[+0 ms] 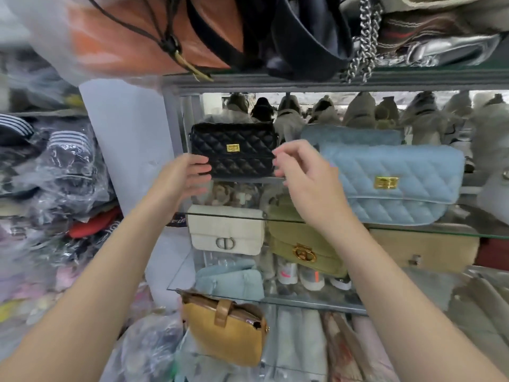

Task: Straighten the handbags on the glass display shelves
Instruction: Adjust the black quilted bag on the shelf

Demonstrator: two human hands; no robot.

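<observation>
the upper glass shelf (413,230) carries three handbags: a black quilted handbag (234,161) at its left end, set back from the front edge, a pale blue quilted handbag (394,186) at the front right, and a second blue bag (349,136) behind that one. the lower glass shelf (275,299) carries three more side by side: a white handbag (225,230), an olive handbag (300,235) and a tan handbag (424,252). a light blue pouch (228,279) shows through the glass near the white one; which level it lies on cannot be told. the top shelf (275,81) holds an orange-brown bag (137,37), a dark navy bag (308,37) and a silver bag (446,48) with a chain strap (363,42) hanging over the edge. a mustard bag (223,334) lies below the shelves on plastic-wrapped goods.

the black quilted handbag stands upright, face forward, small and rectangular, with diamond stitching and one gold clasp (233,147) in the middle of its flap.

the left hand (184,180) is open, its fingers (199,168) straight at the bag's lower left corner. the right hand (305,172) is just beside the bag's right edge, its fingers (281,157) loosely curled and holding nothing; whether they touch the bag cannot be told.
</observation>
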